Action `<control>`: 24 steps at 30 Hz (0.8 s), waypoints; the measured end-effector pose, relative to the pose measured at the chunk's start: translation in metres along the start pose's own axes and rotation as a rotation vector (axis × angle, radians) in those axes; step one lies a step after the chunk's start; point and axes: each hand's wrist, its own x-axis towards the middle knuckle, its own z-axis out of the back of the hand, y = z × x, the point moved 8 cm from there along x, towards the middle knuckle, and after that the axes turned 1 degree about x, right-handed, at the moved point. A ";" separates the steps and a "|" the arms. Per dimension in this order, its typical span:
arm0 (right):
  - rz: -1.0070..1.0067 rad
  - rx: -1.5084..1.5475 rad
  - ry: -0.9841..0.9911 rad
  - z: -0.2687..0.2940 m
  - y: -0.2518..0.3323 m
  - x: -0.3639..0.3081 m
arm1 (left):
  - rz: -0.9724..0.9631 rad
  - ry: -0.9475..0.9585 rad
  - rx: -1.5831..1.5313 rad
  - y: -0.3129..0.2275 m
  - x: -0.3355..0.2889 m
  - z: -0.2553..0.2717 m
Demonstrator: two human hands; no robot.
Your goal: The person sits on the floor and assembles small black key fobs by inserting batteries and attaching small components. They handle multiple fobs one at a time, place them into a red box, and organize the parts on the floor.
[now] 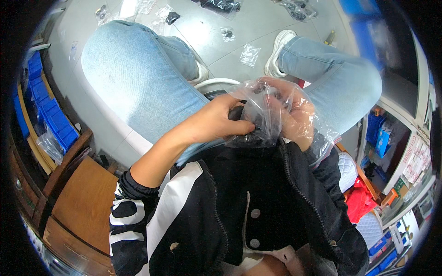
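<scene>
Pinching clear bag (pixel 263 125) — left hand (pixel 220 120), right hand (pixel 297 112) touching

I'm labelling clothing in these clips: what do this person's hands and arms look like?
The left hand and right hand look ungloved. The left sleeve is black with bold white markings, leaving the forearm bare; the right sleeve looks black.

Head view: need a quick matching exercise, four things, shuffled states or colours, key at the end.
Things
1. left hand
2. jeans
3. right shoe
4. jacket

States or colours
A. white, on the floor
B. black and white, unzipped
C. holding a clear bag
D. light blue

Pairs: 1-C, 2-D, 3-A, 4-B
</scene>
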 end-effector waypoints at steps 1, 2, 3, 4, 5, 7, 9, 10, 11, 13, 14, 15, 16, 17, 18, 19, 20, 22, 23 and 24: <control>-0.023 0.021 0.009 -0.001 -0.004 -0.002 | 0.011 0.013 -0.012 0.001 0.000 -0.002; -0.029 -0.051 -0.001 0.001 -0.006 -0.001 | 0.023 0.027 -0.023 0.002 0.000 -0.004; -0.022 -0.118 0.002 0.001 -0.006 -0.002 | 0.085 0.050 -0.084 0.007 -0.001 -0.006; -0.009 -0.184 -0.003 0.002 -0.005 -0.002 | 0.147 0.073 -0.145 0.012 -0.002 -0.008; 0.028 -0.295 -0.022 0.002 -0.002 -0.003 | 0.172 0.104 -0.219 0.013 -0.002 -0.011; 0.134 -0.503 -0.082 0.004 0.010 -0.005 | 0.222 0.058 -0.238 0.018 -0.002 -0.008; 0.267 -0.536 -0.191 0.005 0.024 -0.005 | 0.195 0.012 -0.299 0.017 0.000 -0.004; 0.281 -0.518 -0.225 0.007 0.027 -0.004 | 0.161 -0.017 -0.344 0.016 0.001 -0.002; 0.156 -0.346 -0.245 0.013 0.019 -0.002 | 0.150 -0.053 -0.380 0.016 0.002 0.002; -0.223 0.054 -0.231 0.027 -0.006 -0.002 | 0.115 -0.136 -0.657 0.017 0.005 0.011; -0.154 0.275 -0.132 0.021 0.000 0.002 | 0.038 -0.126 -0.775 0.012 0.009 0.016; -0.255 0.409 -0.093 0.019 -0.007 0.003 | 0.086 -0.121 -0.821 0.016 0.011 0.020; -0.308 0.570 -0.031 0.012 -0.010 0.004 | 0.076 -0.074 -0.846 0.014 0.012 0.024; -0.381 0.711 0.001 0.007 -0.016 0.004 | 0.107 -0.072 -0.834 0.017 0.012 0.028; -0.400 0.729 0.041 0.005 -0.017 0.003 | 0.143 -0.158 -0.942 0.026 0.011 0.030; -0.434 0.765 0.016 0.004 -0.022 0.002 | 0.102 -0.128 -0.970 0.025 0.011 0.030; -0.467 0.800 -0.010 0.005 -0.026 0.002 | 0.096 -0.125 -0.999 0.026 0.012 0.031; -0.476 0.838 -0.009 0.006 -0.029 0.004 | 0.081 -0.112 -1.050 0.028 0.012 0.032; -0.454 0.841 0.019 0.006 -0.028 0.005 | 0.070 -0.104 -1.072 0.027 0.012 0.031; -0.469 0.816 -0.020 0.009 -0.030 0.005 | 0.051 -0.090 -1.101 0.026 0.012 0.030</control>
